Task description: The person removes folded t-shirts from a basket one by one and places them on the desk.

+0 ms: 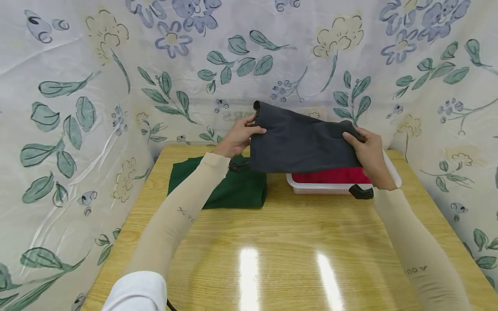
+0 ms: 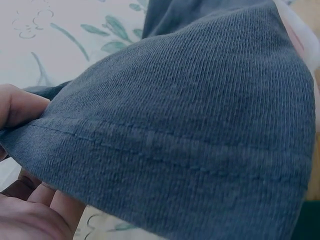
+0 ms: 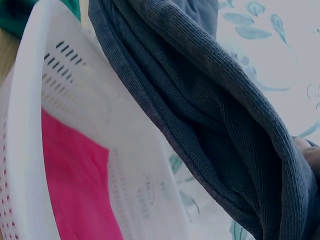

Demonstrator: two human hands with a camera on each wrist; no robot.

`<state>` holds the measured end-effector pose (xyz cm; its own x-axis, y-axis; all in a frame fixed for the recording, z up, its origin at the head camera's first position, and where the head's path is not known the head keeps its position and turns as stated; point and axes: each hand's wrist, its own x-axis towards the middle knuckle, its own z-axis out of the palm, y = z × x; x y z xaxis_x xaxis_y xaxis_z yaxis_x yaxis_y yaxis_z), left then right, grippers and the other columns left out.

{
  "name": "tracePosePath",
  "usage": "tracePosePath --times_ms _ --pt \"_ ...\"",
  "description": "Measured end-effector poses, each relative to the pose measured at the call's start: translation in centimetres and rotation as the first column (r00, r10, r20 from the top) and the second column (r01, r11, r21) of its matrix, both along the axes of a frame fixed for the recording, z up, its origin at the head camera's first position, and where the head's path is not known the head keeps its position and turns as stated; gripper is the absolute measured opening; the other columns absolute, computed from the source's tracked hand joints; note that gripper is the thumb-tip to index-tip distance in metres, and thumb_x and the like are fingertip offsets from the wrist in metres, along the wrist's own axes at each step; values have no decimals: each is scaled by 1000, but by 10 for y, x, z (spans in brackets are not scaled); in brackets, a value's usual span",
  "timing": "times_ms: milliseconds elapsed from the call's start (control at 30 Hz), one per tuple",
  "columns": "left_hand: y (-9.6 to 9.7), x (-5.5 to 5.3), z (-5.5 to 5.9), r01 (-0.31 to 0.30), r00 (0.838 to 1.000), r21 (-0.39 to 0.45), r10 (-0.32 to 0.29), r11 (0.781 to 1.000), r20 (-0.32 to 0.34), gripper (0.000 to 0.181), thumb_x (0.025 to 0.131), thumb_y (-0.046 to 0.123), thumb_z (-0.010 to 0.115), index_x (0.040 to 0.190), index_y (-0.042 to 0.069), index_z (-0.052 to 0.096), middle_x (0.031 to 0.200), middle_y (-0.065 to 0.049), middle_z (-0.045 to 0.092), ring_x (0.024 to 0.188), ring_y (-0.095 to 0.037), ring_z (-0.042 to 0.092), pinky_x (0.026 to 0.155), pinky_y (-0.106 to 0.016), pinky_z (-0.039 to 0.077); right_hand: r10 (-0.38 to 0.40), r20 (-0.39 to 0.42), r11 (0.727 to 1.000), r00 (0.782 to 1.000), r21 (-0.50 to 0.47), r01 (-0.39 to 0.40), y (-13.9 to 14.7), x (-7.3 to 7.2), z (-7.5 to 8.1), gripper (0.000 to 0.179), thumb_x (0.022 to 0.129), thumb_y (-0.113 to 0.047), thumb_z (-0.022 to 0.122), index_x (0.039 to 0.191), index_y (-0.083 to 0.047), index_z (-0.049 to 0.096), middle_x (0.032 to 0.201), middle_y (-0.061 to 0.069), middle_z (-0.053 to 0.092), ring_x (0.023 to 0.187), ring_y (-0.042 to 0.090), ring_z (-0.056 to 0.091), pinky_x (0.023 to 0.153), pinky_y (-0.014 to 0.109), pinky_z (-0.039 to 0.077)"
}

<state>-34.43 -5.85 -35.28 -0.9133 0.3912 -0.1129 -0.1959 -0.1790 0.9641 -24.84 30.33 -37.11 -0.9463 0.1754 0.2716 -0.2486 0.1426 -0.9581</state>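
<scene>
A dark grey folded cloth garment (image 1: 299, 140) is held up in the air between both hands. My left hand (image 1: 242, 136) pinches its left end, thumb in front and fingers behind. In the left wrist view a stitched hem runs along the grey garment (image 2: 190, 110) near that hand. At the other end, my right hand (image 1: 367, 149) grips the folded edge with the thumb on the near side. The right wrist view shows several layers of the grey garment (image 3: 200, 105) hanging over the basket side.
A white perforated basket (image 1: 319, 190) with a red cloth (image 1: 330, 177) inside stands at the back right of the wooden table (image 1: 288, 250). A folded dark green cloth (image 1: 233, 190) lies at the back left. Floral fabric (image 1: 249, 65) hangs behind and at both sides.
</scene>
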Motion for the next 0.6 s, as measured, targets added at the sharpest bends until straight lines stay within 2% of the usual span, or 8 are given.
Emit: tracePosePath --times_ms 100,200,367,600 --pt "-13 3 0 -6 1000 -10 6 1000 -10 73 97 -6 66 160 20 39 151 -14 48 131 -33 54 104 -49 50 49 -10 998 999 -48 -49 -10 1 2 47 97 -19 75 137 2 64 94 -8 76 64 7 70 59 18 56" --pt "-27 7 1 -18 1000 -25 17 1000 -5 75 97 -6 65 161 20 36 152 -13 47 131 -33 55 100 -46 54 82 -1 996 997 -31 -82 -20 2 3 45 98 -20 73 137 1 64 94 -4 76 62 10 70 59 19 57" --pt "-50 12 -1 -33 999 -45 33 998 0 75 98 -5 65 162 21 36 153 -13 47 128 -32 56 91 -39 58 93 29 996 995 -11 -93 -36 1 3 47 97 -24 74 137 0 65 93 -6 75 63 10 70 59 20 57" --pt "-82 21 -4 -55 998 -38 55 998 -1 74 98 -7 64 161 22 38 153 -14 46 116 -29 63 83 -36 61 110 39 994 993 26 -111 -59 -2 -2 48 98 -29 74 137 -2 65 93 -6 75 63 11 71 61 22 58"
